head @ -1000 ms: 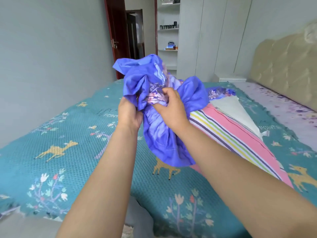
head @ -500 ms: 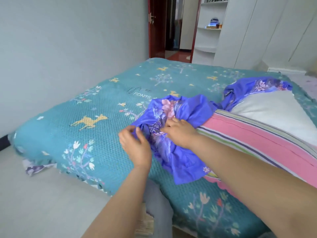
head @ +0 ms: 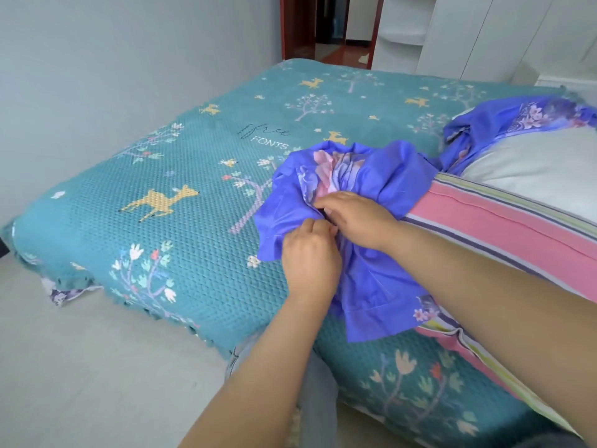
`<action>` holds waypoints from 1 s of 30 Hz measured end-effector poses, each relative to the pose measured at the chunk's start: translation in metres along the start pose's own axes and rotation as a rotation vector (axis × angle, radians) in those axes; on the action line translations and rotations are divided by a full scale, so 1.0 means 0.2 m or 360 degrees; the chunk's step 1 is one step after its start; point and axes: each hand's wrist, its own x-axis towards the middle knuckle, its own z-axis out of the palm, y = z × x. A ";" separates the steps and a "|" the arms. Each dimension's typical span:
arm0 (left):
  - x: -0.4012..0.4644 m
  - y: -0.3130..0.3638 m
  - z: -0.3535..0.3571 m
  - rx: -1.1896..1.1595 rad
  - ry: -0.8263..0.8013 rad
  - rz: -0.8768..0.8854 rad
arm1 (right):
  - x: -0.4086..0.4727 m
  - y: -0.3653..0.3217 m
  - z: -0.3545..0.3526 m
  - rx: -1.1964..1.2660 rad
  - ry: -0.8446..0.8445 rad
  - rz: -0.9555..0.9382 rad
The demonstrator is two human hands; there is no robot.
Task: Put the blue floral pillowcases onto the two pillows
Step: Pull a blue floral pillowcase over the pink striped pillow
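Teal bedspread [head: 193, 176] with deer and trees covers the bed where the work is going on, pale wall behind and a dark red doorway beyond. On it, near the front edge, the blue floral pillowcase [head: 371, 176] lies bunched in a heap, its folds gathered toward the middle and one end touching the striped pillow [head: 504, 227] beside it. The left hand [head: 311, 253] has its fingers curled into the cloth, pinching a fold, and the right hand [head: 358, 215] grips the gathered fabric just above it, the two hands almost touching. A second blue floral pillowcase [head: 504, 124] lies crumpled behind, against a white pillow [head: 542, 166] that rests on the striped one. I judge the hands are hunting for the opening. The risk is that they catch two layers at once, or a closed seam, so the case twists when drawn over the pillow; the slippery bundle could also slide off the near edge if tugged.
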 end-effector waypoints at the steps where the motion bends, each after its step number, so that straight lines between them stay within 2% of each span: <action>1: -0.01 0.04 0.00 -0.0153 -0.0084 -0.0096 | 0.01 0.02 0.01 0.0070 -0.0036 0.0016; 4: -0.03 0.07 0.04 -0.0538 -0.0370 -0.0645 | 0.03 0.05 0.01 0.0127 -0.0134 0.0041; 6: -0.03 0.03 0.05 -0.0570 -0.0333 -0.0775 | 0.01 0.04 0.00 0.0098 -0.0146 -0.0001; 9: -0.01 -0.04 0.03 -0.0411 -0.0344 -0.0686 | -0.07 0.01 -0.02 -0.0251 -0.0129 -0.0131; 13: 0.00 -0.07 -0.03 -0.0208 -0.0492 -0.0396 | -0.09 0.01 -0.03 -0.0865 0.0025 -0.0427; 16: 0.07 -0.07 -0.06 -0.0295 -0.0420 -0.0289 | -0.09 0.04 -0.10 -0.1065 0.0269 -0.0357; 18: 0.18 -0.07 -0.07 -0.0399 -0.0374 -0.0301 | -0.14 0.05 -0.11 -0.1048 0.0451 -0.0129; 20: 0.29 -0.07 -0.10 -0.0294 -0.0422 -0.0291 | -0.21 0.01 -0.05 -0.0902 0.0575 0.0028; 23: 0.47 -0.07 -0.11 0.0387 -0.0726 -0.0206 | -0.29 -0.09 0.02 -0.0755 0.0645 0.0032; 25: 0.55 -0.07 -0.09 0.0626 -0.1034 -0.0105 | -0.34 -0.16 0.04 -0.0663 0.0705 0.0045; 28: 0.59 -0.05 -0.04 0.0062 -0.1304 -0.0142 | -0.42 -0.24 0.05 -0.0502 0.0692 0.0124; 30: 0.59 -0.03 -0.04 -0.0341 -0.1238 -0.0303 | -0.43 -0.26 0.05 -0.0393 0.0636 0.0136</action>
